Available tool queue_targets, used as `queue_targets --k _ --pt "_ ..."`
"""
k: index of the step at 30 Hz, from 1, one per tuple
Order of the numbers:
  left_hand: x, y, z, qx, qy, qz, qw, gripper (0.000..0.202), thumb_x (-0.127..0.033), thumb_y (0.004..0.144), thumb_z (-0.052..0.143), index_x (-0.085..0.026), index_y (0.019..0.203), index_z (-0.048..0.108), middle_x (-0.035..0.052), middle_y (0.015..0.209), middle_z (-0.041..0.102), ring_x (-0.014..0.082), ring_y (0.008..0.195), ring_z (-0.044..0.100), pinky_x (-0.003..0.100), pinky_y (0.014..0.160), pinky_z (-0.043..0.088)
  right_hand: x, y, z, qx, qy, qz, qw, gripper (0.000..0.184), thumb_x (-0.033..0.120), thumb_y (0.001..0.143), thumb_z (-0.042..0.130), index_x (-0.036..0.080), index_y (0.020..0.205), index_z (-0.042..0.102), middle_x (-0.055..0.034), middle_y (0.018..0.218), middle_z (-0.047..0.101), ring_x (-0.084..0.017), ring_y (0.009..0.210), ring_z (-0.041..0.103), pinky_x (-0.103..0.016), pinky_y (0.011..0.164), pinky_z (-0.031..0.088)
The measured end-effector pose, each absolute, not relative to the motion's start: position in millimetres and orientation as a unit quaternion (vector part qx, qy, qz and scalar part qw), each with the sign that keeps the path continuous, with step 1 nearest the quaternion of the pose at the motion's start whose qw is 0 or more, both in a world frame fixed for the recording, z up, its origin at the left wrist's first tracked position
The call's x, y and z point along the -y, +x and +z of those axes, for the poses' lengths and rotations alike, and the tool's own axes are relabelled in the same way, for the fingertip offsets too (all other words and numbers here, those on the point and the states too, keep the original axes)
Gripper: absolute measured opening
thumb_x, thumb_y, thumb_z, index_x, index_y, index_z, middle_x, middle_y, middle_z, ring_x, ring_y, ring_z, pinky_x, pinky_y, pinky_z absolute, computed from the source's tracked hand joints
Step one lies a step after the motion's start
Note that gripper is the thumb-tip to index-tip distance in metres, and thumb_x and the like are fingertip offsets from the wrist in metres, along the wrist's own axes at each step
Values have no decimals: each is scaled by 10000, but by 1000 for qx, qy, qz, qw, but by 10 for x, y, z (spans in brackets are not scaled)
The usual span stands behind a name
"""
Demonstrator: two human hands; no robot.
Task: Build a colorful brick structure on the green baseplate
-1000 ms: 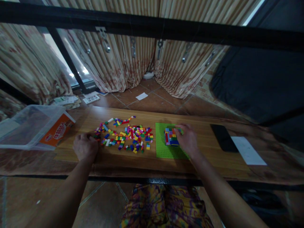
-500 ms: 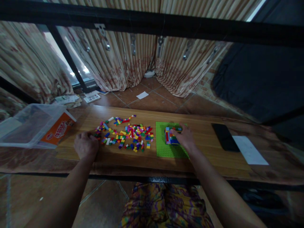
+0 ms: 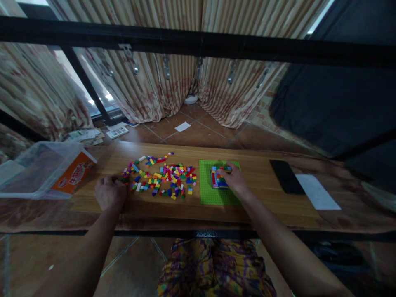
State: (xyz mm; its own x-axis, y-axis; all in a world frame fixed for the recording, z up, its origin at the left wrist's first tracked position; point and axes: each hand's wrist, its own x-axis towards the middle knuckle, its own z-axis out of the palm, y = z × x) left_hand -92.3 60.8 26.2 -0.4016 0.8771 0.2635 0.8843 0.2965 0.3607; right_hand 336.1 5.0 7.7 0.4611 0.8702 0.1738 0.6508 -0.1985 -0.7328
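On the green studded baseplate (image 3: 205, 194) sits a low, multicoloured toy-brick structure (image 3: 215, 178) with a red, blue and light-blue left side. My right hand (image 3: 235, 178) reaches over its right part, with thumb and fingers closed on it. Whether a loose brick is also between those fingertips is hidden. My left hand (image 3: 110, 192) rests on the wooden board at the left end of the loose toy bricks (image 3: 173, 173). Its fingers are curled down, touching or close to a few bricks; what they hold, if anything, cannot be seen.
A clear plastic box (image 3: 40, 165) with an orange label stands at the far left. Right of the baseplate lie a black phone-like slab (image 3: 287, 176) and a white sheet (image 3: 318, 194). A dark metal bar (image 3: 198, 41) crosses above the wooden board (image 3: 185, 212).
The whole view has shifted slightly as my head moved. My right hand stays at the brick structure, and my left hand stays curled beside the loose bricks.
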Motion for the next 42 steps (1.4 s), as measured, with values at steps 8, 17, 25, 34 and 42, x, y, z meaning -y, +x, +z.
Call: queue_targets --k 8,17,25,34,42 --pt "-636 -957 219 805 -547 -231 16 210 -198 839 479 -128 932 653 161 1021 612 325 1036 561 463 891 462 303 3533 251 201 -669 197 688 414 514 665 693 175 893 625 -33 819 675 -164 724 632 -300 660 508" --pt "-627 -937 241 806 -545 -229 10 275 -213 856 454 -87 976 667 196 1054 614 333 1072 565 442 900 456 779 3091 426 277 -684 184 649 335 451 743 675 168 921 691 -63 875 713 -181 804 651 -324 757 498" --pt "-625 -931 213 809 -544 -221 30 287 -218 847 450 -116 989 678 167 1051 626 303 1044 574 414 898 464 902 2307 382 563 -630 226 485 193 322 898 543 214 926 700 -43 899 718 -175 840 664 -302 775 513" --pt "-619 -927 202 809 -538 -235 19 263 -212 841 446 -143 963 668 155 1040 614 304 1032 554 420 894 440 793 2107 300 641 -665 160 349 227 243 891 517 191 1058 662 -66 944 686 -196 849 643 -335 792 506" --pt "-617 -928 202 806 -540 -240 22 252 -206 835 452 -143 950 667 149 1029 610 295 1019 558 412 889 447 593 1950 331 632 -729 115 239 377 323 880 571 183 1229 583 -107 1115 666 -237 997 624 -345 854 477"
